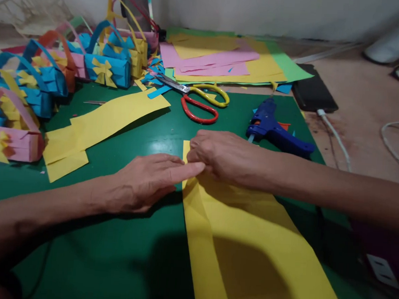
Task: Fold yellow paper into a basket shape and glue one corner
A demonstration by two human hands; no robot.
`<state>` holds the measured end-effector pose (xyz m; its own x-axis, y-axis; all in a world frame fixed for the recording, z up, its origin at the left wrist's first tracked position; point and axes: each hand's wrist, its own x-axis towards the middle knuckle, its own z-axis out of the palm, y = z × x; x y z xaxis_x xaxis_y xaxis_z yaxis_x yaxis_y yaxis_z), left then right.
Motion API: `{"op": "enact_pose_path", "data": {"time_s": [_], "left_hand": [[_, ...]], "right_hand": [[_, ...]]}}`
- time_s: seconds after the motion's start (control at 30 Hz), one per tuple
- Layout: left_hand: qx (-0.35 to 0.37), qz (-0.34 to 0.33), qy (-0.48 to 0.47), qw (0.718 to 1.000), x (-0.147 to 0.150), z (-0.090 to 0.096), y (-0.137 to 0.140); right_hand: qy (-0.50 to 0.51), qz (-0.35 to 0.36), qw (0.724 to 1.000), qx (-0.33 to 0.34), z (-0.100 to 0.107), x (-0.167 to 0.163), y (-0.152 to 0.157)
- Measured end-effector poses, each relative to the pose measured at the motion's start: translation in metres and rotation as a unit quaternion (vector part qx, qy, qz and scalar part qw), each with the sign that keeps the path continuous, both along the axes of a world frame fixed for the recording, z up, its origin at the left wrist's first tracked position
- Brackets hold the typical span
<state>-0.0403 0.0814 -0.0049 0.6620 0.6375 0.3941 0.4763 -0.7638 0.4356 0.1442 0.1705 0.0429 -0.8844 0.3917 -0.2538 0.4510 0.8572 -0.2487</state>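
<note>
A sheet of yellow paper lies on the green tabletop in front of me, with a lengthwise crease near its left side. My right hand is closed at the sheet's far left corner, its fingers curled down onto the paper and mostly hidden. From the left, my left hand reaches the same corner with fingers stretched out, and its thumb touches the paper beside my right hand. Beyond my hands lie scissors with one red and one yellow handle. A blue glue gun rests past my right wrist.
Small paper baskets with handles and bows crowd the left back. Yellow paper pieces lie left of the scissors. Coloured sheets are stacked at the back, near blue scraps. A black phone with a white cable sits at right.
</note>
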Motion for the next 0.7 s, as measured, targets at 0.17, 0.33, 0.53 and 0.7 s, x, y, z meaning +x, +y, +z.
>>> {"op": "enact_pose_path", "data": {"time_s": [0.17, 0.33, 0.53, 0.7], "left_hand": [[0.068, 0.017, -0.013, 0.997, 0.009, 0.002, 0.002], [0.033, 0.060, -0.048, 0.996, 0.015, 0.007, 0.005], [0.018, 0.056, -0.088, 0.994, 0.016, 0.006, 0.008], [0.020, 0.042, -0.096, 0.994, 0.017, 0.007, 0.010]], "right_hand": [[-0.039, 0.004, 0.999, -0.009, 0.015, -0.008, -0.005], [-0.027, -0.003, 1.000, -0.003, 0.014, -0.008, -0.002], [-0.034, -0.026, 0.995, -0.091, 0.011, -0.004, 0.009], [-0.075, -0.069, 0.992, -0.079, 0.015, -0.003, 0.011]]}}
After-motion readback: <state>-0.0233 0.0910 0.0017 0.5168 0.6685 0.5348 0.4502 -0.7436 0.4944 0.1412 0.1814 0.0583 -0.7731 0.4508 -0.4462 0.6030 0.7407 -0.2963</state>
